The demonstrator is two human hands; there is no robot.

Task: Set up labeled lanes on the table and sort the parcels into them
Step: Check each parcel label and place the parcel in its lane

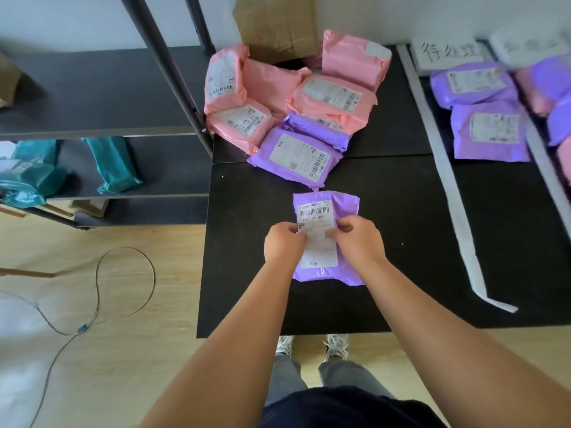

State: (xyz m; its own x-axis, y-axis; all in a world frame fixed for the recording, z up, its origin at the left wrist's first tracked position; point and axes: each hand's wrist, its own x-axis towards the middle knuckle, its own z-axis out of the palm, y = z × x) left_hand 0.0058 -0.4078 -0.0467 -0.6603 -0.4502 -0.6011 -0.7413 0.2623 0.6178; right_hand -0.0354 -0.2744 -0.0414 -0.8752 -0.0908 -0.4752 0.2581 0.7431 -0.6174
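1. Left of the table (401,242) stands a dark shelf (108,91) with teal parcels (114,165) on its lower boards. A thin cable (123,282) loops over the wooden floor.
2. At the table's far left corner lies a heap of pink and purple parcels (293,103), with a cardboard box (275,23) just behind it.
3. The left hand (282,242) reaches in over the table's near edge on a straight forearm. Its fingers are curled and pinch the left side of the purple parcel (346,205), beside the white label (315,217).
4. That purple parcel sits over the table's left half, between the heap and the near edge, label up and barcode end away from the person. Whether it rests flat or is lifted, I cannot tell.
5. The right hand (358,239) comes in the same way, knuckles up. Its thumb and curled fingers nip the parcel at the label's right edge.
6. Further right, a white strip (448,186) runs across the table from far edge to near edge.
7. Beyond it lie two purple parcels (488,131), with a handwritten card (448,55) at the table's far edge.
8. At the table's right end a second strip (547,168) and more parcels show, blurred.
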